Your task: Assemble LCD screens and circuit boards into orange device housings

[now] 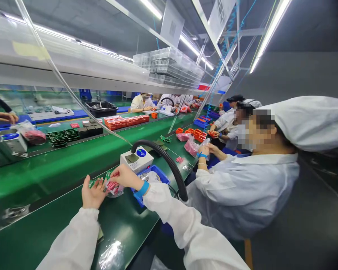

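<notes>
Palm up and fingers curled, my left hand (pixel 92 193) is over the green bench, with a small green circuit board (pixel 91 183) between thumb and fingers. My right hand (pixel 126 177), wearing a blue wristband (pixel 143 188), reaches in from the right. Its fingers are pinched together close to the left fingertips, beside another bit of green board (pixel 108 174); what they grip is partly hidden. Below them lies a clear plastic bag (pixel 115 191) of pink-red pieces, touching or just under the right hand.
A white box-shaped device (pixel 135 162) with a black flexible hose (pixel 169 159) stands beyond my right hand. Next to it sits a blue tray (pixel 160 173). A green conveyor belt (pixel 53 165) runs along the bench's left. Co-workers sit at right, the nearest in a white coat (pixel 242 195).
</notes>
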A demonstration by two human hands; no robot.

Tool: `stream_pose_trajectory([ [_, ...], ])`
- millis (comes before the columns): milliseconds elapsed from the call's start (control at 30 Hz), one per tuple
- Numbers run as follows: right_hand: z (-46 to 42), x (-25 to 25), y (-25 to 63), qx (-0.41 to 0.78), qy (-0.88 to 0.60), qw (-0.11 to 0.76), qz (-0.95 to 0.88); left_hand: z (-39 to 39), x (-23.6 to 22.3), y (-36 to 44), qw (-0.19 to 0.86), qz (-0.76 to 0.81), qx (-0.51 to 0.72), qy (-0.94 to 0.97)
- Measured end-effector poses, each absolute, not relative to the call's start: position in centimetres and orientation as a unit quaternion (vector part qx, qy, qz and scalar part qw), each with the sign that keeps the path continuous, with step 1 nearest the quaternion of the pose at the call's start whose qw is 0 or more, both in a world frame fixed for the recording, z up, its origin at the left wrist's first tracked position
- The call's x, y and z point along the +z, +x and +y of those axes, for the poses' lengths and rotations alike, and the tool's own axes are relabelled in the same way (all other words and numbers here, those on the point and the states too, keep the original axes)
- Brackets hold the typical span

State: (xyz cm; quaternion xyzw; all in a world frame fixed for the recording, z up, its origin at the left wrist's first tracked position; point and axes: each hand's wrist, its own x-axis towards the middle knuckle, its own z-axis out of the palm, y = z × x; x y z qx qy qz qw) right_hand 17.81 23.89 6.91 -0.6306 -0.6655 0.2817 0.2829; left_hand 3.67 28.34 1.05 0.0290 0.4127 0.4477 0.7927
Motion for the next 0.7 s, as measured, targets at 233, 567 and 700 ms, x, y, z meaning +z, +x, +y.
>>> stream_pose_trajectory([
  [233, 23.4, 6.8, 18.6, 0.334, -0.605, 0.374, -0.618, 28.2, 0.8, 2.6, 0.784, 0.430, 0.447, 0.025],
  [567, 23.3, 3.8, 17.4, 0.460, -0.533, 0.459, -0.542, 26.8, 1.7, -1.7, 0.737, 0.451, 0.503, 0.002],
  [700, 23.2, -0.9, 13.6, 0.538, -0.492, 0.457, -0.509, 25.3, 0.6, -4.8, 0.689, 0.457, 0.563, 0.004],
])
